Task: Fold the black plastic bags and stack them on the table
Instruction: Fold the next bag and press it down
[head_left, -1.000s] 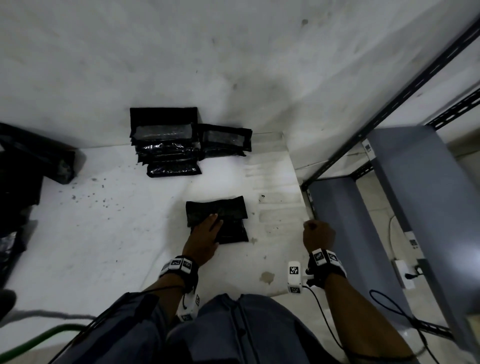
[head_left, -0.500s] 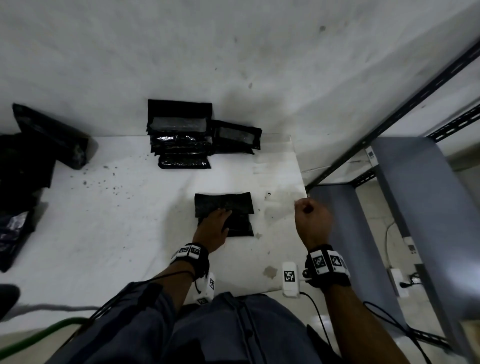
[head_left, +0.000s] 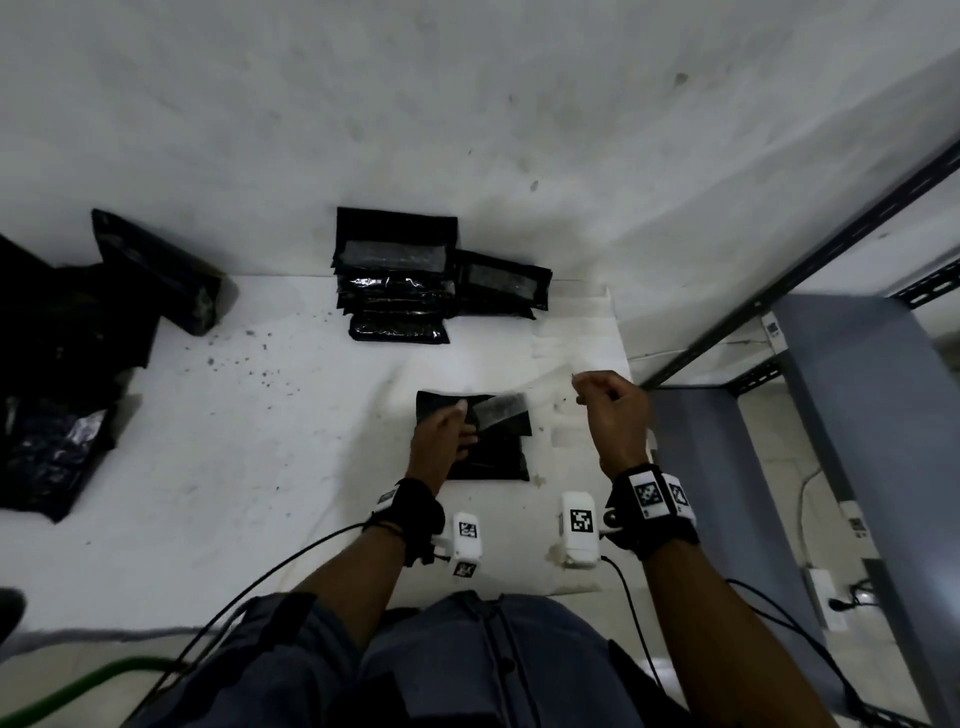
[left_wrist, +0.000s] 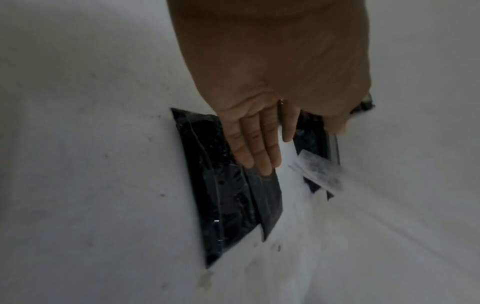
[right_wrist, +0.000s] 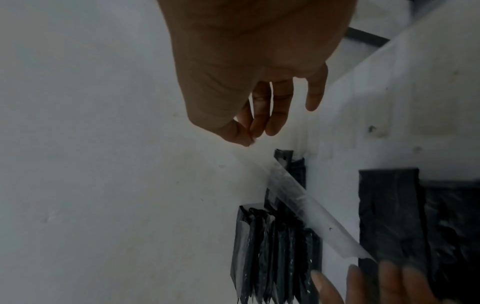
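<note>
— What is given by the head view that the wrist views lack?

— The whole layout is shown there: the folded black bag (head_left: 475, 441) lies on the white table (head_left: 234, 467) near its right edge, and a stack of folded bags (head_left: 395, 283) is seen at the far side against the wall, well apart from it. A loose heap of black bags (head_left: 62, 374) is seen at the far left.

— And from the wrists?

— From the left wrist view, the fingers (left_wrist: 255, 144) of the left hand (head_left: 441, 441) are seen laid out straight and close together, pressed flat on the folded bag. From the right wrist view, the thumb and forefinger of the right hand (head_left: 613, 410) are seen pinched together on the end of a clear strip (right_wrist: 311, 207), the other fingers being loosely curled.

— Where is the strip led?

— It is stretched slantwise from the right hand down to the bag beside the left fingers. Whether it is tape cannot be told; it is blurred.

— Room at the edges?

— Bare table is left in front of the bag and to its left; the table's right edge lies just beside the right hand, with a grey metal frame (head_left: 857, 415) beyond.
</note>
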